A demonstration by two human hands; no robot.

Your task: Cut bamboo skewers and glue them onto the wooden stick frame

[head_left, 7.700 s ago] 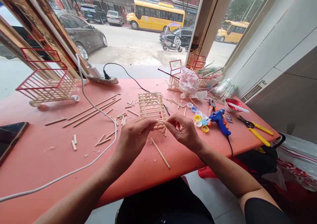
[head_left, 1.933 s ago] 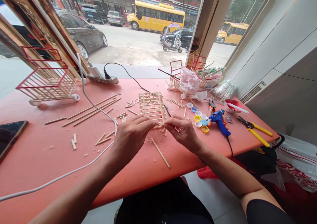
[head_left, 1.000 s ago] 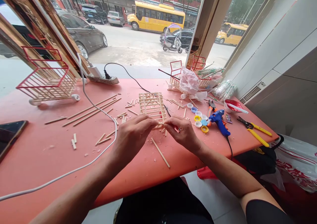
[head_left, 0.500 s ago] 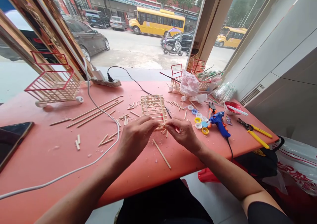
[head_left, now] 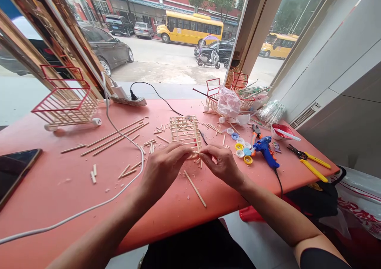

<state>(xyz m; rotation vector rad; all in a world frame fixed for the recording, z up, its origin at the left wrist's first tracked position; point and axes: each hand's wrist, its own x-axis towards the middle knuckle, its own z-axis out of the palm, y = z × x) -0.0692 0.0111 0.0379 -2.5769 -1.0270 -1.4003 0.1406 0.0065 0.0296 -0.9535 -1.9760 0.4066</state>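
A small frame of pale wooden sticks (head_left: 185,131) stands at the middle of the pink table. At its near edge my left hand (head_left: 166,164) has its fingers pressed together on the frame's near end. My right hand (head_left: 222,164) pinches at the same near end from the right, its fingertips close to the left ones. What lies between the fingertips is too small to make out. One loose stick (head_left: 195,188) lies on the table just below the hands.
Left: a red-rimmed stick cart (head_left: 67,102), phone (head_left: 18,170), white cable (head_left: 89,208), power strip (head_left: 129,100), several sticks. Right: bottle caps (head_left: 239,146), blue glue gun (head_left: 266,152), yellow-handled pliers (head_left: 312,164), red-lined cup (head_left: 284,133). Pink plastic bag (head_left: 228,102) at the back.
The view has shifted slightly. My left fingers have straightened a little toward the right fingertips; both hands stay at the frame's near end.
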